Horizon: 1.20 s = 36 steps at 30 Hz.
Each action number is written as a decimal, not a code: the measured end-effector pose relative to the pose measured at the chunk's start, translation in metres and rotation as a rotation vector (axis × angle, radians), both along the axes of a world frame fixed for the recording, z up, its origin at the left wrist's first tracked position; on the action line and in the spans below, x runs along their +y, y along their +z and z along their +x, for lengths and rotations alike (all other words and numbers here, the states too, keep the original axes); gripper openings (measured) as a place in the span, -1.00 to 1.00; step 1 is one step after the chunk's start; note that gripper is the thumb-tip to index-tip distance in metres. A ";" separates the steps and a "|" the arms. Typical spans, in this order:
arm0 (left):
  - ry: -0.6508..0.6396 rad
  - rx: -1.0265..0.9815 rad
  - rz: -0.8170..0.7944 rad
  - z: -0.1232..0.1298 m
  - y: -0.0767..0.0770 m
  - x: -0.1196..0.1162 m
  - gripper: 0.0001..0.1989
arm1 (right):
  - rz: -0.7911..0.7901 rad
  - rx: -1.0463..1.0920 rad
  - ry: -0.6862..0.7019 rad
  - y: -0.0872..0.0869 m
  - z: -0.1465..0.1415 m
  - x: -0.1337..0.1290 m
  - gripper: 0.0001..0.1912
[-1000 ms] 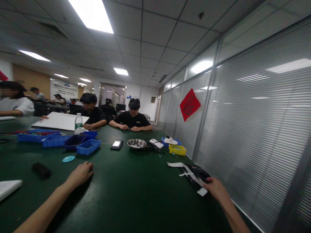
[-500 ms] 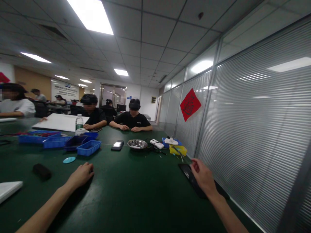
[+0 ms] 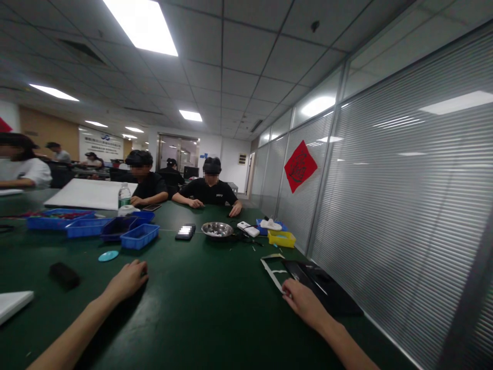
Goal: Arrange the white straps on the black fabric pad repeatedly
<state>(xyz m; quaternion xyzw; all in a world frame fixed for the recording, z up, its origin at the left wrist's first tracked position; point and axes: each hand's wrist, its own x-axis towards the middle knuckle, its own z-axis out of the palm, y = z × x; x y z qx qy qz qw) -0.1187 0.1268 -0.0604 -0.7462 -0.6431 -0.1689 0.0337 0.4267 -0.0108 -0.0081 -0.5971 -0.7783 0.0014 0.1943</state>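
My left hand [image 3: 129, 279] rests on the green table [image 3: 208, 313] at the left, its fingers curled; whether anything is under them is hidden. On the right, my right hand [image 3: 302, 300] pinches the near edge of a thin frame-like piece [image 3: 274, 277] with a pale border and a dark or see-through middle. That piece lies low over the table, beside a black flat item [image 3: 327, 288] near the glass wall. A light blue disc [image 3: 108, 256] is beyond my left hand, and a dark block [image 3: 64, 275] sits to its left.
Blue trays [image 3: 139, 236] line the left back. A metal bowl [image 3: 217, 230], a phone [image 3: 185, 232], a white device [image 3: 248, 228] and a yellow tray [image 3: 281, 238] stand farther off. Two people in black sit across the table; a glass partition [image 3: 393, 205] borders the right.
My right hand has come down and to the left, and the pale-edged piece now lies flatter beside the black item. My left hand stays put. A person's hand across the table has moved right.
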 end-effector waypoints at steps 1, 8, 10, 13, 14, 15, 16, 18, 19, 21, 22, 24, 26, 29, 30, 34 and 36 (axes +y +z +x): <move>-0.002 0.001 -0.002 0.000 0.001 -0.001 -0.77 | -0.003 0.004 -0.004 0.000 0.000 0.000 -0.86; 0.016 0.004 -0.040 0.006 0.009 -0.007 -0.77 | -0.001 -0.028 -0.018 0.000 -0.002 0.001 -0.85; 0.013 -0.006 -0.037 0.006 0.011 -0.009 -0.76 | 0.001 -0.024 -0.030 0.002 -0.003 -0.001 -0.84; 0.007 -0.008 -0.030 0.006 0.011 -0.009 -0.75 | -0.002 -0.017 -0.055 0.005 -0.003 -0.004 -0.83; 0.006 -0.006 -0.028 0.006 0.011 -0.009 -0.75 | -0.006 -0.016 -0.063 0.005 -0.004 -0.004 -0.83; 0.007 -0.004 -0.027 0.005 0.010 -0.009 -0.75 | -0.007 -0.013 -0.070 0.006 -0.003 -0.005 -0.84; 0.009 -0.004 -0.026 0.005 0.010 -0.009 -0.75 | -0.009 -0.009 -0.073 0.006 -0.003 -0.004 -0.83; 0.011 -0.007 -0.024 0.005 0.009 -0.008 -0.77 | -0.012 0.003 -0.076 0.005 -0.002 -0.003 -0.83; 0.010 -0.010 -0.024 0.005 0.009 -0.007 -0.77 | -0.012 0.010 -0.078 0.004 -0.001 -0.002 -0.83; 0.010 -0.012 -0.024 0.005 0.008 -0.006 -0.78 | -0.010 0.023 -0.087 0.001 0.002 0.000 -0.82; 0.012 -0.013 -0.024 0.004 0.007 -0.006 -0.79 | -0.005 0.029 -0.094 -0.001 0.003 0.002 -0.81; 0.018 -0.012 -0.027 0.004 0.006 -0.005 -0.80 | 0.019 0.038 -0.111 -0.003 0.007 0.005 -0.80; 0.023 -0.015 -0.030 0.004 0.005 -0.005 -0.81 | 0.072 0.052 -0.135 -0.004 0.011 0.008 -0.77; 0.024 -0.021 -0.032 0.003 0.004 -0.004 -0.81 | 0.181 0.111 -0.215 -0.001 0.015 0.010 -0.73; 0.024 -0.022 -0.033 0.003 0.004 -0.004 -0.81 | 0.210 0.146 -0.254 0.002 0.016 0.010 -0.72; 0.014 -0.002 -0.025 0.003 0.005 -0.004 -0.79 | 0.278 0.272 -0.358 0.010 0.020 0.010 -0.68; 0.011 0.009 -0.020 0.003 0.005 -0.004 -0.78 | 0.324 0.246 -0.343 0.011 0.021 0.009 -0.71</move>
